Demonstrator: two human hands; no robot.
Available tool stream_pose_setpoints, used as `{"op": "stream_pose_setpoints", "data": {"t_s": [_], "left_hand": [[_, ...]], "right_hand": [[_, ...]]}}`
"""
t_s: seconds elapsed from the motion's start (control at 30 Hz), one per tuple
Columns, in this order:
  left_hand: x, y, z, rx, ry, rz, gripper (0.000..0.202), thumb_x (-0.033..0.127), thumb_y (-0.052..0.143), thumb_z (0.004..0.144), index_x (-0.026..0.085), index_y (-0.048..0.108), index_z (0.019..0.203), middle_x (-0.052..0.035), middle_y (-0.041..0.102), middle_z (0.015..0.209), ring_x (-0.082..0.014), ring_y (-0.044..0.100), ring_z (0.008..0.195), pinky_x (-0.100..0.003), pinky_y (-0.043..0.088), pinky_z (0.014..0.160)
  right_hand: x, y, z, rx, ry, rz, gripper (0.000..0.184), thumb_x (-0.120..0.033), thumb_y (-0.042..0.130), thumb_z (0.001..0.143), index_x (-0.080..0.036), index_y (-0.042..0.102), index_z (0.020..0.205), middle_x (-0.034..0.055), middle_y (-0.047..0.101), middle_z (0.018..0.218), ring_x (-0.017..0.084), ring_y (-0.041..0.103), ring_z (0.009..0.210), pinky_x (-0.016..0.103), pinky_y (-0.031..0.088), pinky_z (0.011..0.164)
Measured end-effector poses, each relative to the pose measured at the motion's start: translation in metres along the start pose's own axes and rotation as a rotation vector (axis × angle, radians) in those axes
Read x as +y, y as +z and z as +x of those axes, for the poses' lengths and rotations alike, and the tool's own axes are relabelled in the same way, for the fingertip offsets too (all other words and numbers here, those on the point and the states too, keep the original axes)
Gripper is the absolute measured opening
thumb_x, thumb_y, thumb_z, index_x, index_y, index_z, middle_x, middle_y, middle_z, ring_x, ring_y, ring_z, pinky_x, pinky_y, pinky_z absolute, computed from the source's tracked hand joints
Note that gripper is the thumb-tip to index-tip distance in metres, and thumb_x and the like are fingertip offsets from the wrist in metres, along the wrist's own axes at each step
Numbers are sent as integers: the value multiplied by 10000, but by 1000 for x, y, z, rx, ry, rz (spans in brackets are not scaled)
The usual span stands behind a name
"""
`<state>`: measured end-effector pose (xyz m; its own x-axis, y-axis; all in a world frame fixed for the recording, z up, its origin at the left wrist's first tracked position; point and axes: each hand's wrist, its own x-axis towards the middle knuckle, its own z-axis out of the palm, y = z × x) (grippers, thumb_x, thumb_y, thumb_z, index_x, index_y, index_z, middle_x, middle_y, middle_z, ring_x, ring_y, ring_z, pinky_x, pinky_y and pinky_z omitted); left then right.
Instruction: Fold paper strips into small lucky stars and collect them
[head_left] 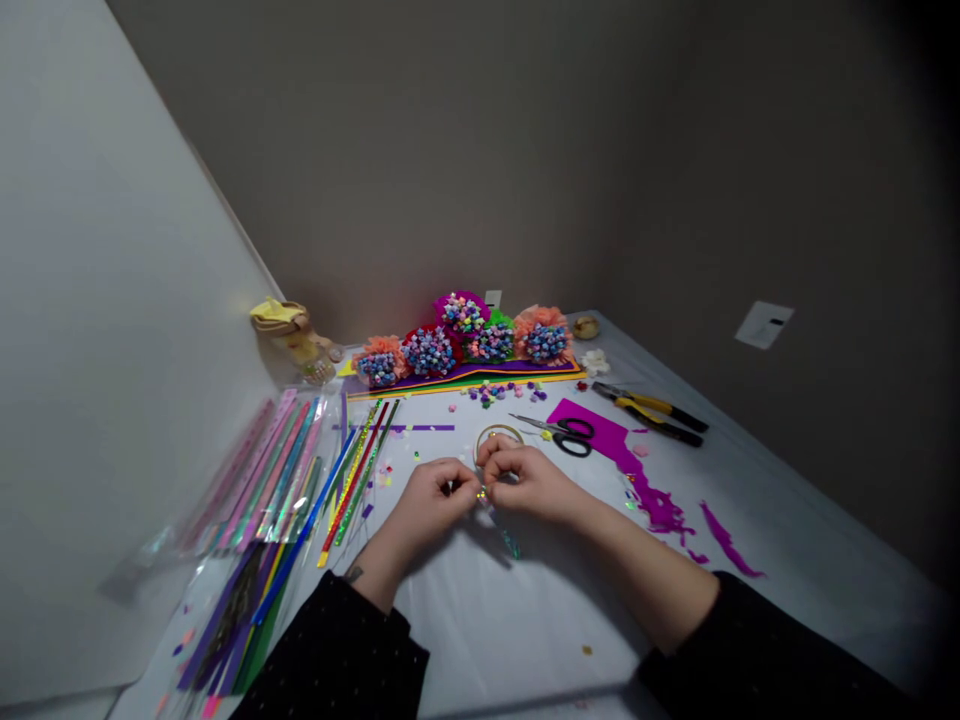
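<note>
My left hand (442, 487) and my right hand (525, 478) meet over the middle of the white-covered table. Both are closed in a pinch on a glittery teal paper strip (511, 543), whose loose end hangs below the fingers. A small shiny part of it shows between the fingertips; its exact shape is too small to tell. Just behind my right hand is a gold-coloured ring (499, 428), partly hidden by the fingers. Small folded paper stars (495, 393) lie scattered further back.
Black-handled scissors (574, 437) rest on a magenta sheet (600, 428), with yellow-and-black pliers (651, 412) farther right. Glitter strips (360, 485) and a plastic packet of strips (262, 470) lie at left. Star-filled paper flowers (461, 313) stand at the back by the wall.
</note>
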<state>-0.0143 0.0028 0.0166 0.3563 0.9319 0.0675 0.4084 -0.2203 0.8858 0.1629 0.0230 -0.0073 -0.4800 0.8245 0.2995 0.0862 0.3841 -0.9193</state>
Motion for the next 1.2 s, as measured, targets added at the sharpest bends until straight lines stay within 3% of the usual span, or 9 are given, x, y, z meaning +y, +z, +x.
{"op": "stream_pose_setpoints", "data": {"t_s": [0.3, 0.47, 0.7, 0.9, 1.2], "left_hand": [[-1, -2, 2, -88, -90, 35, 149, 230, 497, 748, 153, 567, 641, 10, 544, 626, -127, 480, 629, -226, 371, 606], [-4, 0, 2, 37, -15, 36, 144, 214, 488, 755, 167, 524, 624, 12, 513, 642, -136, 468, 650, -236, 369, 624], [-9, 3, 2, 116, -6, 40, 170, 251, 512, 806, 158, 596, 691, -8, 576, 697, -146, 524, 680, -241, 397, 620], [-11, 0, 1, 105, 146, 45, 244, 243, 599, 801, 201, 670, 1030, -58, 642, 938, -158, 572, 791, -250, 438, 659], [-17, -1, 1, 140, 209, 76, 190, 158, 572, 811, 211, 714, 926, -55, 668, 872, -176, 601, 827, -297, 460, 764]], "right_hand": [[4, 4, 2, -30, 41, -10, 107, -176, 581, 739, -168, 572, 633, 37, 516, 833, 172, 517, 834, 295, 408, 769], [8, 4, 3, 10, 50, 33, 203, -298, 556, 812, -167, 571, 657, 36, 520, 780, 178, 516, 796, 315, 407, 752], [10, 7, 3, 46, 47, 6, 162, -295, 607, 767, -177, 560, 668, 34, 519, 794, 174, 518, 780, 297, 404, 715], [8, 6, 3, 54, 58, 76, 200, -324, 561, 798, -180, 538, 661, 30, 518, 795, 176, 513, 778, 307, 390, 733], [11, 6, 1, 47, 77, 68, 238, -374, 586, 801, -168, 555, 686, 29, 522, 788, 171, 520, 778, 300, 401, 725]]}}
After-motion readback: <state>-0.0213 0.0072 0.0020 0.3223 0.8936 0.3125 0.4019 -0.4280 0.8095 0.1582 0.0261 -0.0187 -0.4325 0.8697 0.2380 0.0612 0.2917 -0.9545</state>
